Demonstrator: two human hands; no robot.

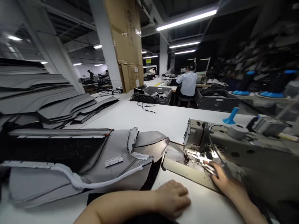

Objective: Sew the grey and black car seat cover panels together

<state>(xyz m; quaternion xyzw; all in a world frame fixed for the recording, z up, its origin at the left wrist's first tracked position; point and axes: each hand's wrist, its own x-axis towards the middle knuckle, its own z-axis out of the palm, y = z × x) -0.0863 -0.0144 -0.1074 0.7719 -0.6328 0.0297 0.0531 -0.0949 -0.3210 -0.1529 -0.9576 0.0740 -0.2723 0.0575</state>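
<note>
My left hand (174, 197) rests palm down on the white table, its fingers curled and closed, with nothing showing in them. At the sewing machine (198, 137), my right hand (220, 177) reaches in close to the lit needle area. Its fingers are closed on a slim shiny metal tool (209, 169); glare hides its exact kind. A large sewn grey cover (116, 144) with white edging and black parts lies to the left of the machine. Its right end comes near the machine's bed plate (187, 172), apart from both hands.
Stacked grey panels (56, 96) rise at the left. Dark cords (146, 107) lie on the table (163, 118) behind. Grey crates (161, 99) and a seated co-worker (188, 82) are farther off. Blue-based thread cones (241, 92) stand at the right, beyond a blue spool holder (231, 116).
</note>
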